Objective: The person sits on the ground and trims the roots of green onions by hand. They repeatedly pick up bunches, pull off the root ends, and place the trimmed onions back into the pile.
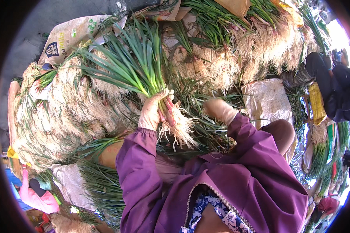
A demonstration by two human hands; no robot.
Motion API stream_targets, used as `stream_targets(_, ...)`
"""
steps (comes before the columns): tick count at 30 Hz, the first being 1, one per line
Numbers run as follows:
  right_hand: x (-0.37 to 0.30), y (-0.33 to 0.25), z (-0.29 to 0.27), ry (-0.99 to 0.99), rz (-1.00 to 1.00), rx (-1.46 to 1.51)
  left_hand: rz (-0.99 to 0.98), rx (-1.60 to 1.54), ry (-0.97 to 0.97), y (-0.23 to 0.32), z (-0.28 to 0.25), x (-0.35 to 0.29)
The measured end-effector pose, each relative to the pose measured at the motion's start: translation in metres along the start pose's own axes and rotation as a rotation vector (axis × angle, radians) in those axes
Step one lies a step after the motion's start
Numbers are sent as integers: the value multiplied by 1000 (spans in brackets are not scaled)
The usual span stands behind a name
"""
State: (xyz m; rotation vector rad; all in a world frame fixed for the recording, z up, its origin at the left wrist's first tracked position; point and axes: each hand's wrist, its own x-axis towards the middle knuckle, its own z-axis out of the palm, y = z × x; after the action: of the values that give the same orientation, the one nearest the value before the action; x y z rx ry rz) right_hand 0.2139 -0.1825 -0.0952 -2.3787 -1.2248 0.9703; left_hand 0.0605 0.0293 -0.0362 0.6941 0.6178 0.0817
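Note:
In a pale glove, my left hand (150, 112) is closed round the lower stems of a bunch of green onions (154, 66). Their green leaves fan up and to the left, while the reddish stem bases and whitish roots hang out to the right of the hand. My right hand (220, 110), also gloved, is apart from the bunch on its right side, above loose green leaves (200, 116). Motion smears its fingers, and whether it holds anything cannot be made out.
Big heaps of rooted onions (81, 105) lie left and ahead, with more bunches (276, 42) at the far right. A whitish sack (266, 101) lies right of my right hand. Cut leaves (101, 182) are piled lower left. Other people show at the right edge and lower left.

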Motion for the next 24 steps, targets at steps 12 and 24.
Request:
stream_targets(12, 97, -30, -106, 570, 367, 395, 69, -30, -95, 20, -5, 1)
stream_targets(24, 15, -17, -49, 326, -210, 1714, 189, -155, -23, 12, 0, 6)
